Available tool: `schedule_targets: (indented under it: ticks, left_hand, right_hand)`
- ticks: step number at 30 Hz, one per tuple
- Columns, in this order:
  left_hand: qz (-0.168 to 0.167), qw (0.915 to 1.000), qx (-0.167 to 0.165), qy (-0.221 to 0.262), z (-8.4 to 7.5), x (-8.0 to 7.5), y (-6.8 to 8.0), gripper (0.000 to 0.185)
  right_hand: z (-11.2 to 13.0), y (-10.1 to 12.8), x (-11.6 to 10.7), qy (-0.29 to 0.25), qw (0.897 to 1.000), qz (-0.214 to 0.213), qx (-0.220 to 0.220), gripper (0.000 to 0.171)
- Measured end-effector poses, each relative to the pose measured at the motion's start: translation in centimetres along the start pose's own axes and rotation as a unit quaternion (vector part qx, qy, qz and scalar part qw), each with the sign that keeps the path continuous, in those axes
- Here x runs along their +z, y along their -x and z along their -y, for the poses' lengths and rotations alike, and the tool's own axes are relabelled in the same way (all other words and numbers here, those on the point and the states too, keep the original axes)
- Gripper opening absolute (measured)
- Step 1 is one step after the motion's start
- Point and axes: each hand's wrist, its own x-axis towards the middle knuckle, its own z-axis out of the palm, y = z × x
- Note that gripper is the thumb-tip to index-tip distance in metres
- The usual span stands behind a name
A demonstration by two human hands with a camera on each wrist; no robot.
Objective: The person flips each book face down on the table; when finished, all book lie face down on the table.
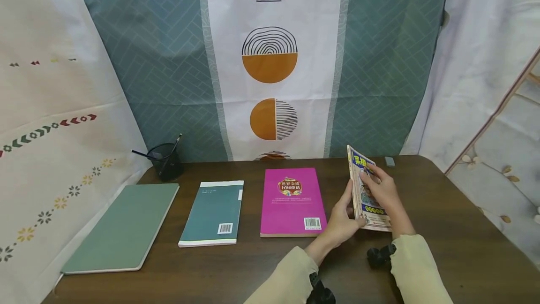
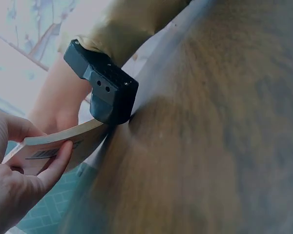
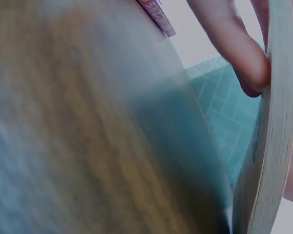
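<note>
Two hands, left hand (image 1: 342, 219) and right hand (image 1: 381, 187), pinch a tilted paperback (image 1: 366, 191) between them; light, floppy, best gripped along its edges.

Dark brown wooden table (image 1: 443, 229). Along back edge, left: black mesh pen cup (image 1: 168, 159) with pens. In row from left edge toward middle, all flat and apart: sage-green notebook (image 1: 124, 229), teal book (image 1: 215, 214) with barcode up, magenta book (image 1: 292, 201) with barcode up. Small grey eraser (image 1: 389, 161) near back right corner.
</note>
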Motion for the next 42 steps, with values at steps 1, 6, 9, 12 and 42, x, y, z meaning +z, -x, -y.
schedule_targets:
  ticks: [1, 6, 9, 12, 42]
  left_hand:
    - [0.001, 1.0, 0.004, -0.002, -0.1, -0.1, 0.0, 0.096]
    - [0.004, 0.9997, 0.019, -0.013, -0.3, -0.3, -0.1, 0.096]
    - [0.003, 0.9993, 0.027, -0.025, -0.4, -0.2, -0.1, 0.097]
    - [-0.003, 0.9984, 0.035, -0.044, -0.6, -0.1, -0.1, 0.097]
    - [-0.006, 0.9919, 0.076, -0.101, -1.8, -1.1, -0.5, 0.088]
  right_hand:
    - [0.2, 0.0, 0.1, 0.002, 1.0, -0.001, -0.007, 0.073]
    - [1.2, 0.1, 0.4, 0.001, 0.999, -0.006, -0.04, 0.07]
    - [1.7, 0.3, 0.5, -0.021, 0.998, -0.012, -0.064, 0.065]
    - [2.4, 0.6, 0.7, -0.044, 0.994, -0.023, -0.099, 0.061]
    - [7.4, 2.3, 0.7, -0.141, 0.94, -0.216, -0.225, 0.042]
